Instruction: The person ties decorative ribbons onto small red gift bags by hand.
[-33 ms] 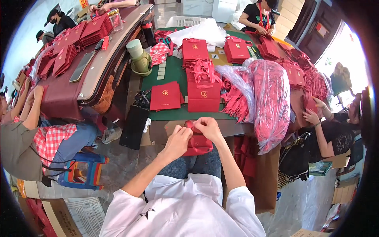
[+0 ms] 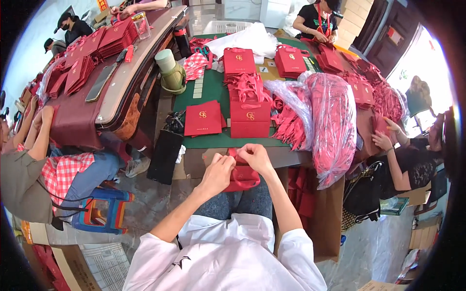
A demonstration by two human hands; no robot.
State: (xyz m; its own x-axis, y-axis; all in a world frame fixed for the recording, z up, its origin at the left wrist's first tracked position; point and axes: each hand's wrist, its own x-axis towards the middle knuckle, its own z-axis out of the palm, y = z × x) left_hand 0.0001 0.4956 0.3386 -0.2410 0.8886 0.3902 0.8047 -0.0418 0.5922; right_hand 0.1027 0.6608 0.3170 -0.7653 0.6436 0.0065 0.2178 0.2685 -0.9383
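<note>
Over my lap, at the table's near edge, a red paper gift bag hangs between my hands, with a loop of red ribbon at its near side. My left hand is closed with fingertips pinched at the bag's top left. My right hand pinches at the top right, close to the left fingertips. Both seem to grip the bag's red ribbon, though the fingers hide most of it. Just beyond lie a flat stack of red bags and a pile of red bags with loose ribbons on top.
On the green table, a clear plastic sack of red ribbons lies at the right and a green flask stands at the back left. An open cardboard box is below right. Co-workers sit left, right and across; a colourful stool stands left.
</note>
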